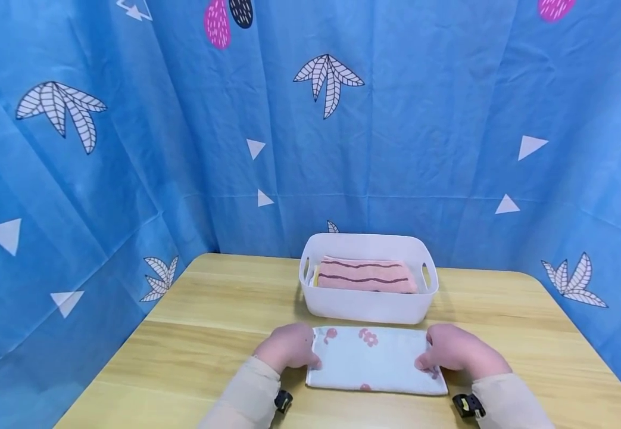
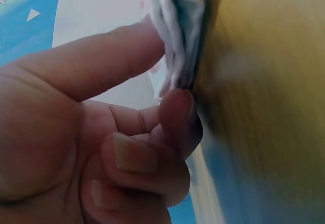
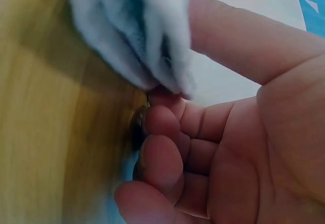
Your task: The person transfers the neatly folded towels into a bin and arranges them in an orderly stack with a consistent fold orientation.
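Note:
A folded white towel [image 1: 366, 360] with pink flower prints lies flat in front of the basket, just above or on the table. At its left edge my left hand [image 1: 289, 347] pinches it, thumb on top and fingertips beneath. My right hand [image 1: 452, 350] grips the opposite edge in the same manner. The left wrist view shows the stacked layers of the towel [image 2: 175, 36] between thumb and index finger, the other fingers curled. Folded layers of the towel [image 3: 127, 31] also fill the thumb-side grasp in the right wrist view.
Just behind the towel stands a white plastic basket [image 1: 364, 307] with side handles. Inside it lies a folded pink towel [image 1: 364, 274] with dark wavy stripes, a bit of yellow beside it. A blue patterned curtain [image 1: 396, 149] surrounds the wooden table [image 1: 224, 298].

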The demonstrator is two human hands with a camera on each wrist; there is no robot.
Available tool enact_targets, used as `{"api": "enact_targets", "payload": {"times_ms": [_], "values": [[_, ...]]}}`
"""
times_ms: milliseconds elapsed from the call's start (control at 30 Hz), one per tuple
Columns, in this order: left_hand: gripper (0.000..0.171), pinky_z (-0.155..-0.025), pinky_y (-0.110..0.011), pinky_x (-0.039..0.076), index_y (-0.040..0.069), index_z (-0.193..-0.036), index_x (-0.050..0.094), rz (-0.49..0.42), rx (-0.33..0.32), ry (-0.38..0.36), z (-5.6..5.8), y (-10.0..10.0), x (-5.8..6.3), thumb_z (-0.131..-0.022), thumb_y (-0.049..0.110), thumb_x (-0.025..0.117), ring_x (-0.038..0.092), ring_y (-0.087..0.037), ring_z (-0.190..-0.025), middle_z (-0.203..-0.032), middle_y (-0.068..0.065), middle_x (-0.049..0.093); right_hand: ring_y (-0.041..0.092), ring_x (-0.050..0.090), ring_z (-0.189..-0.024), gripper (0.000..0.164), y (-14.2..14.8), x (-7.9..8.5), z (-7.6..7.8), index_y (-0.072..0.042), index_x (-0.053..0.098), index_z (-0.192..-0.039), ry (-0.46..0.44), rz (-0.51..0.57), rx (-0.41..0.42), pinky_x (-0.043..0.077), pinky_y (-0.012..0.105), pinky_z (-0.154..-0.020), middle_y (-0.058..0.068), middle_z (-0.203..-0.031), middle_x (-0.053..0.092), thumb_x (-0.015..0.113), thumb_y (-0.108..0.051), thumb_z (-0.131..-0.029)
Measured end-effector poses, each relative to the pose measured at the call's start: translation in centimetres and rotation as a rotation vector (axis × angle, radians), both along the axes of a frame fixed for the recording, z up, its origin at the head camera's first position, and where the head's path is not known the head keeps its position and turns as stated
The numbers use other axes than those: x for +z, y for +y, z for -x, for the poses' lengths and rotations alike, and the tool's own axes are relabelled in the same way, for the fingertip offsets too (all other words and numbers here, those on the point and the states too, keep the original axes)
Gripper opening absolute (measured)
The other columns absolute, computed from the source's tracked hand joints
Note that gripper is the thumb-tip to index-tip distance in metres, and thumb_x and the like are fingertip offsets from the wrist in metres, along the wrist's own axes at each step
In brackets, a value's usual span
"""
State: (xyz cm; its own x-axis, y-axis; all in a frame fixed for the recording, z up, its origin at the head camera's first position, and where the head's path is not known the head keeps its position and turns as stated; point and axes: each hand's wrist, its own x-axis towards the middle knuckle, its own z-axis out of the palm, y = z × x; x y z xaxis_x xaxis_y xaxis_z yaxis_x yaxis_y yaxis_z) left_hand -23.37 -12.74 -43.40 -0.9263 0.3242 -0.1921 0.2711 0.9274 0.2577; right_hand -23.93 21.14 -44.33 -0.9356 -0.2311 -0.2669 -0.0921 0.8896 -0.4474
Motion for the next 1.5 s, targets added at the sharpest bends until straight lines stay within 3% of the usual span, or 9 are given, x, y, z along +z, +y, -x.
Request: {"api": "enact_targets", "payload": {"times_ms": [267,467,600,767,933,1200,1500], "values": [[0.035,-0.053,-0.032,0.039,0.014,-0.064,0.055,-0.061,0.008,-0.046,0.1,0.1,-0.5,-0.080,0.027,0.084,0.044,-0.015,-0.053,-0.060,0.001,0.047,0.019,0.046,-0.056,0.029,0.0,-0.2,0.1,-0.008,0.059,-0.069,0.002,0.036,0.030,0.038,0.034,-0.056,0.004,-0.062,0.053,0.083,-0.020,-0.079],[0.033,-0.052,-0.032,0.039,0.014,-0.066,0.056,-0.082,0.015,-0.095,0.2,-0.3,-0.8,-0.082,0.027,0.082,0.046,-0.015,-0.054,-0.062,0.001,0.049,0.016,0.046,-0.051,0.025,0.2,-0.4,0.0,-0.009,0.060,-0.071,-0.044,0.072,0.050,0.039,0.032,-0.052,0.005,-0.064,0.055,0.076,-0.018,-0.088],[0.034,-0.051,-0.032,0.039,0.014,-0.065,0.055,-0.059,-0.021,-0.086,0.2,-0.4,-0.7,-0.083,0.027,0.080,0.046,-0.015,-0.053,-0.061,0.001,0.048,0.015,0.043,-0.049,0.024,0.4,-0.5,0.1,-0.008,0.059,-0.073,-0.061,0.082,0.049,0.039,0.031,-0.050,0.005,-0.065,0.054,0.071,-0.018,-0.092],[0.033,-0.053,-0.032,0.040,0.015,-0.067,0.054,0.026,-0.083,-0.064,0.1,-0.5,-0.3,-0.086,0.031,0.077,0.046,-0.014,-0.055,-0.063,0.002,0.048,0.016,0.046,-0.050,0.024,0.6,-0.4,0.1,-0.009,0.058,-0.073,-0.047,0.081,0.095,0.041,0.033,-0.052,0.005,-0.064,0.052,0.068,-0.017,-0.094],[0.030,-0.056,-0.032,0.042,0.015,-0.072,0.056,0.079,-0.115,-0.076,0.1,-0.8,0.3,-0.089,0.032,0.075,0.048,-0.014,-0.058,-0.067,0.001,0.051,0.017,0.049,-0.051,0.024,1.1,-0.1,0.0,-0.011,0.058,-0.074,-0.025,0.130,0.205,0.043,0.034,-0.053,0.003,-0.066,0.054,0.064,-0.016,-0.097],[0.024,-0.061,-0.033,0.043,0.015,-0.078,0.060,0.058,-0.135,-0.050,0.4,-1.4,1.8,-0.090,0.030,0.074,0.049,-0.014,-0.062,-0.070,0.001,0.052,0.015,0.051,-0.057,0.020,1.4,1.4,-0.1,-0.013,0.057,-0.080,0.052,0.173,0.284,0.043,0.032,-0.055,-0.001,-0.069,0.054,0.062,-0.017,-0.099],[0.021,-0.061,-0.033,0.044,0.015,-0.079,0.061,0.002,-0.132,-0.001,-0.3,-1.8,3.6,-0.088,0.028,0.075,0.048,-0.014,-0.062,-0.069,0.003,0.054,0.008,0.048,-0.052,0.026,1.7,2.8,-0.1,-0.015,0.053,-0.076,0.133,0.203,0.336,0.042,0.029,-0.054,-0.006,-0.062,0.049,0.060,-0.018,-0.101]]}}
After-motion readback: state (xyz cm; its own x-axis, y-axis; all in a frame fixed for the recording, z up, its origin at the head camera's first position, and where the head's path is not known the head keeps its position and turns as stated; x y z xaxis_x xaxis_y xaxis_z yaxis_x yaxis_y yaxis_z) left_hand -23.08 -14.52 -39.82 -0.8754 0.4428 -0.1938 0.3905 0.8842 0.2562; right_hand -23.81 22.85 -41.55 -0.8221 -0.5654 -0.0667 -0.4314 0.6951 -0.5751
